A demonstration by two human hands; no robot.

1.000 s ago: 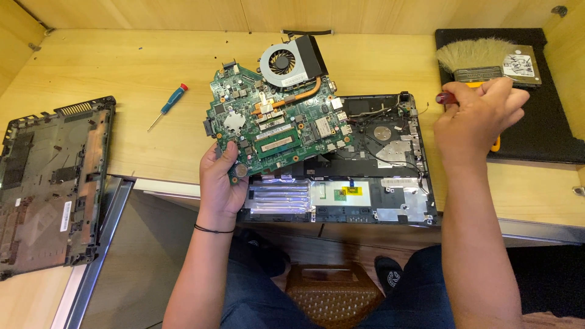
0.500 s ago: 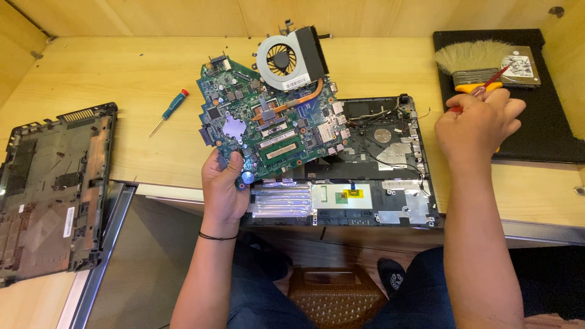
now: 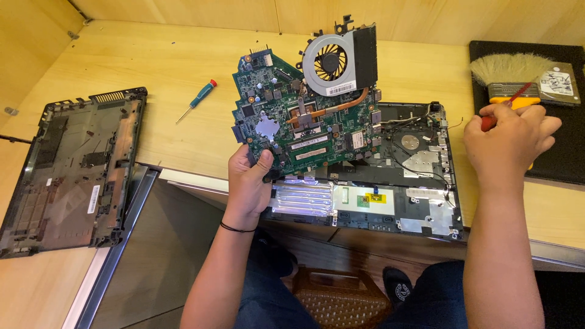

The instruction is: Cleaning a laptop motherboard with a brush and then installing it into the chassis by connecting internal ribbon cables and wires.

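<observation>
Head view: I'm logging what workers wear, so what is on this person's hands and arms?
Both forearms are bare, no sleeves or gloves. The left hand has a thin black band around the wrist. The right hand wears nothing visible, no rings or watch.

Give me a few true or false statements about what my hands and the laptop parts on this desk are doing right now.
1. The left hand holds the green motherboard lifted above the laptop chassis. True.
2. The cooling fan lies loose on the desk. False: it is attached to the motherboard.
3. The right hand grips a red-handled tool. True.
4. The green-handled screwdriver lies on the black mat. False: it lies on the wooden desk.
5. The brush rests on the black mat. True.
</observation>
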